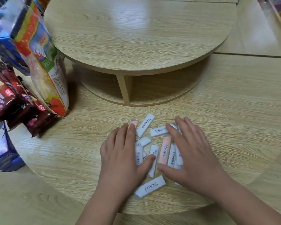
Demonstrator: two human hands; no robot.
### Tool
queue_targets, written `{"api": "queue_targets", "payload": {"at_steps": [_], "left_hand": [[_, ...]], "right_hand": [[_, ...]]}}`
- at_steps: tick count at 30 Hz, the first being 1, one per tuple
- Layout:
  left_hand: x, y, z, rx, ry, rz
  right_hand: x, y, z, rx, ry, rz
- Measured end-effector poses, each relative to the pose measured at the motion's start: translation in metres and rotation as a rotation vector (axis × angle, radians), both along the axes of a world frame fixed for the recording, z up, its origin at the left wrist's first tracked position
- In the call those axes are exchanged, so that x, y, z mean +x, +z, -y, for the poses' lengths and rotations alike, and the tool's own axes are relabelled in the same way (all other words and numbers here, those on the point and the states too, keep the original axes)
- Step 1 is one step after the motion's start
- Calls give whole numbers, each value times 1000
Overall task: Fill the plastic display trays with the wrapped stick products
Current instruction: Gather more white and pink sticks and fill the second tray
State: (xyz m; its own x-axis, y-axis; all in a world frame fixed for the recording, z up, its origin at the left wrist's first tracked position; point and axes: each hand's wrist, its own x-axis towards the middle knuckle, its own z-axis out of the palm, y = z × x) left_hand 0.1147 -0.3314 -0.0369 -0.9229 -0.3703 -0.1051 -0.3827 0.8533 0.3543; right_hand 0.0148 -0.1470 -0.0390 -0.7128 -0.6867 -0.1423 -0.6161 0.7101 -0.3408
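Note:
Several wrapped sticks lie in a loose heap on the round wooden table; most are white with barcodes, and one orange stick lies in the middle. My left hand rests flat on the heap's left side, fingers straight, thumb on a white stick. My right hand lies flat over the right side, fingers spread across several sticks. Another white stick lies nearest me between my wrists. No plastic display tray is in view.
A smaller round wooden tier with a divider stands on the table behind the heap. Snack bags and boxes crowd the left edge, with dark red packets beside them.

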Motion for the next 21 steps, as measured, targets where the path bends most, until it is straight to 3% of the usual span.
{"api": "queue_targets", "payload": {"at_steps": [6,21], "left_hand": [[9,0,11,93,-84,-35],[3,0,4,31,-22,-69]], "right_hand": [[-10,-3,-6,18,36,-10],[-13,3,8,-82,-121,-20]]}}
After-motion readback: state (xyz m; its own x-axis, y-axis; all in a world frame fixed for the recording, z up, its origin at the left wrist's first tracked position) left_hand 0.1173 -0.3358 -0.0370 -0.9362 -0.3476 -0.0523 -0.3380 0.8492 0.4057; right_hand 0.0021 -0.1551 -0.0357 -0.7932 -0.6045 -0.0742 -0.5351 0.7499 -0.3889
